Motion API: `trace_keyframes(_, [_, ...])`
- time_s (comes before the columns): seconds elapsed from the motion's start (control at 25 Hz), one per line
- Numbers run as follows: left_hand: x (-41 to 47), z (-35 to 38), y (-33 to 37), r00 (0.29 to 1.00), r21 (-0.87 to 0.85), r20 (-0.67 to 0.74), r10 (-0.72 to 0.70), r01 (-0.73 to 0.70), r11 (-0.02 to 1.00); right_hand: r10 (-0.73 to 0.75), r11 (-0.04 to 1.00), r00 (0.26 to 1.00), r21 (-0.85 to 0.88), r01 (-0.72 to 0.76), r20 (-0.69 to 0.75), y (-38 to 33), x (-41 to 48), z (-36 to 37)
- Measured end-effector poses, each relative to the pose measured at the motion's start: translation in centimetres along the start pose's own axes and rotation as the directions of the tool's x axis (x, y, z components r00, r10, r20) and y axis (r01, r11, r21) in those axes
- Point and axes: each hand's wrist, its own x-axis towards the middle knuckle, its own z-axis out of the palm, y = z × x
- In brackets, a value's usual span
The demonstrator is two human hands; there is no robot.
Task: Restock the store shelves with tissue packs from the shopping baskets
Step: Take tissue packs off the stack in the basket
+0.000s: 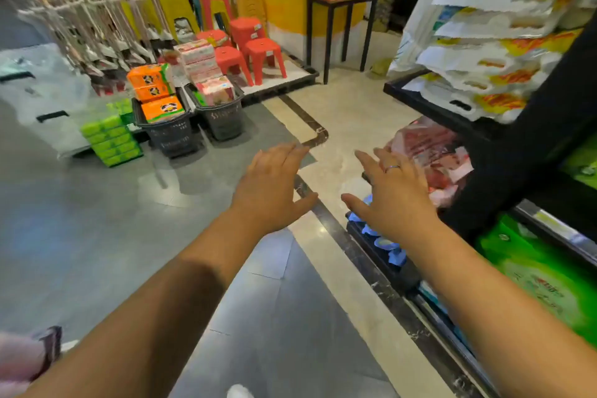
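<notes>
Both my hands reach forward over the floor, holding nothing. My left hand [274, 184] is spread flat with straight fingers. My right hand [392, 194] is also spread, a ring on one finger, just left of a red tissue pack [429, 152] on the low shelf. Two dark shopping baskets stand on the floor ahead to the left. The left basket [169, 132] holds orange tissue packs [151, 81]. The right basket [224, 121] holds pink tissue packs [200, 61]. Green tissue packs [111, 142] are stacked on the floor beside the left basket.
The store shelf [429, 103] on my right carries white-and-yellow packs [491, 52] above and green packs [546, 281] lower down. Red plastic stools [255, 48] and a black table [342, 0] with red boxes stand ahead. Mops hang on a rack [84, 10] at left.
</notes>
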Motion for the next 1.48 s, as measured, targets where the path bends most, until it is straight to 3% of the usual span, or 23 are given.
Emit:
trace_keyframes(0.24, [-2.1, 0.6, -12.8, 0.971, 0.048, 0.07, -0.231, 0.228, 0.973, -0.133, 0.991, 0.989, 0.017, 0.132, 0.071, -10.7, 6.7, 6.0])
trace_keyframes(0.64, [-0.3, -0.8, -31.9, 0.93, 0.004, 0.0, -0.368, 0.368, 0.93, -0.241, 0.97, 0.951, 0.08, 0.23, 0.194, -26.5, 20.5, 12.4])
trace_keyframes(0.76, [1.9, 0.0, -36.8, 0.903, -0.005, 0.04, -0.427, 0.427, 0.904, -0.286, 0.956, 0.927, 0.142, 0.257, 0.244, -29.4, 25.9, 14.5])
trace_keyframes(1.28, [21.7, 1.1, -58.9, 0.717, -0.105, 0.057, -0.695, 0.697, 0.71, -0.498, 0.867, 0.773, 0.241, 0.436, 0.392, -40.2, 59.4, 21.6])
trace_keyframes(1.48, [29.7, 1.5, -70.3, 0.717, -0.113, 0.043, -0.695, 0.695, 0.71, -0.499, 0.866, 0.767, 0.256, 0.429, 0.404, -46.0, 71.6, 24.8])
